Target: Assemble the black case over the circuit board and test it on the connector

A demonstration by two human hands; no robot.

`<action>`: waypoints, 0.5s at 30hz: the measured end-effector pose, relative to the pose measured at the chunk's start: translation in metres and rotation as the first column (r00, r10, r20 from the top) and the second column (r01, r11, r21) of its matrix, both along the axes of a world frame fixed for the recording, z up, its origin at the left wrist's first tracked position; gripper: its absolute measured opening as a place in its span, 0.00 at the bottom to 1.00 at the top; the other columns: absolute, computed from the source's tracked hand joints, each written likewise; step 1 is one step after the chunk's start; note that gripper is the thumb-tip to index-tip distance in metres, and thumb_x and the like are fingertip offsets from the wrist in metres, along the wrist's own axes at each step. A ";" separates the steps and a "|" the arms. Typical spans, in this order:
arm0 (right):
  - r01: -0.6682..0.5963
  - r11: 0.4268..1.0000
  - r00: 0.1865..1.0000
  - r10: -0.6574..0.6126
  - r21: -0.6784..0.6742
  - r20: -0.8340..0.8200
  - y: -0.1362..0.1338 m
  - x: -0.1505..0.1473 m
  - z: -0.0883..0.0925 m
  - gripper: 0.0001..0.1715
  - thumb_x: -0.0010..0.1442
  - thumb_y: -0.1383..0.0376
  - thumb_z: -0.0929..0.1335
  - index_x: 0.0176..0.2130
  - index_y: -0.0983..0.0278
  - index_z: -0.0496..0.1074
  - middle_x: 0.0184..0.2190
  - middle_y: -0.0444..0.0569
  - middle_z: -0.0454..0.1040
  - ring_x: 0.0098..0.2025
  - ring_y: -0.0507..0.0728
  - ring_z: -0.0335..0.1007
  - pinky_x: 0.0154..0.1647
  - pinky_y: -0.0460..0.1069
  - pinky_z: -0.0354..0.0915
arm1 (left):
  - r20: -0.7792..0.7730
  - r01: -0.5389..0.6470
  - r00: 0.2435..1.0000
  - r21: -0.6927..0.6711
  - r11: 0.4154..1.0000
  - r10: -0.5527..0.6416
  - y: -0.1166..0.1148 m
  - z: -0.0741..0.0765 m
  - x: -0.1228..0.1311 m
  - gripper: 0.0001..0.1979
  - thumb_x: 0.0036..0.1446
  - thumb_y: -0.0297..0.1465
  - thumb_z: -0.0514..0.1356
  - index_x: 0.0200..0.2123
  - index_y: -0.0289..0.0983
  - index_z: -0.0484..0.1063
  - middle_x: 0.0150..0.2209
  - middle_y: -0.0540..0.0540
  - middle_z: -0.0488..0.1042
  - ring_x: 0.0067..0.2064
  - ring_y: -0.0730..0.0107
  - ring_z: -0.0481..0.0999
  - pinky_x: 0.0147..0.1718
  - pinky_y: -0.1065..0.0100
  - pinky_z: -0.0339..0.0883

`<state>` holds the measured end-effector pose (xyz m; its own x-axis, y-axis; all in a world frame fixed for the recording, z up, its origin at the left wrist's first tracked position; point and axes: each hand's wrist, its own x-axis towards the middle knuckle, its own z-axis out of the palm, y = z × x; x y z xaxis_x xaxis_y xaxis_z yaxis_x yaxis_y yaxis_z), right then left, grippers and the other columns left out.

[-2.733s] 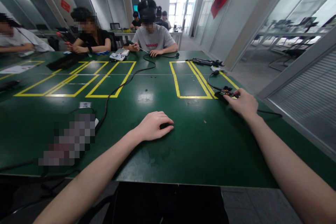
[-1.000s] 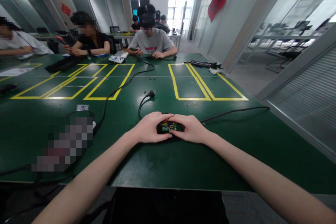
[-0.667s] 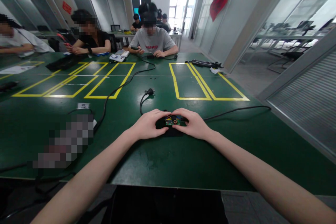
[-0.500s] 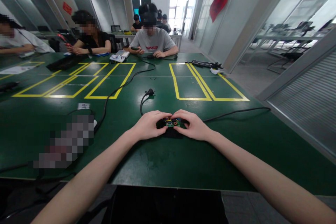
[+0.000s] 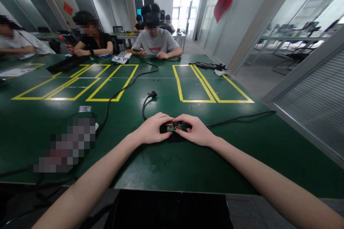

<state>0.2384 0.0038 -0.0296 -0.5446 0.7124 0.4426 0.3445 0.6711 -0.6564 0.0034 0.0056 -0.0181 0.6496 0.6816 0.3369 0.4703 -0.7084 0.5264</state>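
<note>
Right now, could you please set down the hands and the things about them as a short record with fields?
Left hand: curled around the left end of a circuit board
Right hand: curled around its right end
Board: green, with ring-shaped coils, partly hidden by the fingers
Plug: black, lying beyond the left hand
Black cable: runs rightward from beside the right hand
Table: green, marked with yellow tape
Label: white, reads 24, left of the hands
</note>
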 end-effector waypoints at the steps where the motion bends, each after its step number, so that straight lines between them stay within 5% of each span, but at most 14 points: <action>1: 0.002 1.000 1.000 -0.002 0.012 0.001 0.000 0.000 0.000 0.15 0.61 0.66 0.70 0.48 0.61 0.77 0.44 0.51 0.81 0.44 0.58 0.79 0.48 0.53 0.73 | -0.003 0.003 1.000 -0.004 1.000 -0.003 0.000 0.000 0.000 0.23 0.56 0.29 0.65 0.56 0.38 0.74 0.52 0.39 0.77 0.54 0.55 0.76 0.56 0.56 0.72; 15: 0.120 0.993 0.992 -0.120 -0.009 0.050 0.006 -0.001 -0.004 0.14 0.59 0.66 0.71 0.46 0.62 0.78 0.41 0.50 0.82 0.39 0.57 0.78 0.40 0.50 0.72 | -0.033 0.000 0.999 -0.046 0.999 -0.002 0.002 0.004 -0.002 0.33 0.52 0.42 0.73 0.60 0.39 0.72 0.57 0.38 0.76 0.57 0.52 0.77 0.58 0.55 0.71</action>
<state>0.2371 0.0099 -0.0339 -0.4760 0.7790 0.4082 0.4542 0.6152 -0.6443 0.0011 0.0074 -0.0141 0.6608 0.6949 0.2835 0.4873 -0.6846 0.5422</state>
